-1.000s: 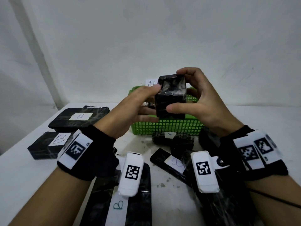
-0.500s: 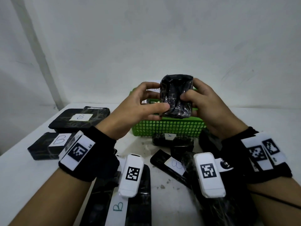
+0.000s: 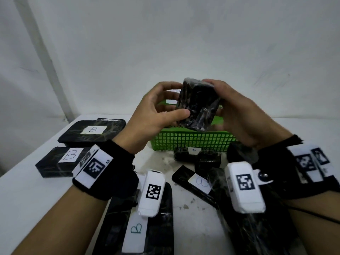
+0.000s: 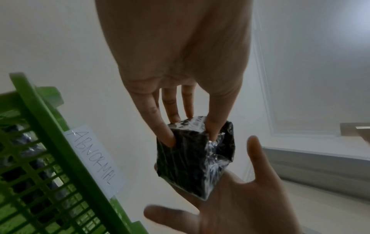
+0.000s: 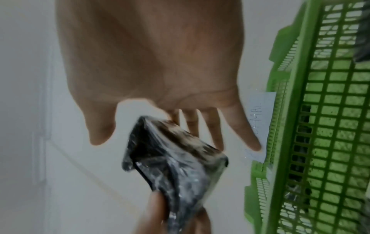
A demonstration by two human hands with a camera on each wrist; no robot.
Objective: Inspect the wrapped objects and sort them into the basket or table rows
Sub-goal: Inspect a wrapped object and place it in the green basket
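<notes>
- table [image 3: 27, 190]: black wrapped slabs labelled B at 9 and 6 o'clock, more wrapped bits at centre
- green basket [image 3: 191, 142] at 12 o'clock, tagged ABNORMAL
- left hand [image 3: 147, 115], right hand [image 3: 239, 115]: together, both pinching wrapped block [image 3: 198, 105], held above basket
- risk, judged: slick film, fingertip-only hold, block could slip into basket unsorted

White table [image 3: 27, 196] carried green basket [image 3: 191, 142] and black wrapped packs [image 3: 93, 132], several labelled B.
</notes>
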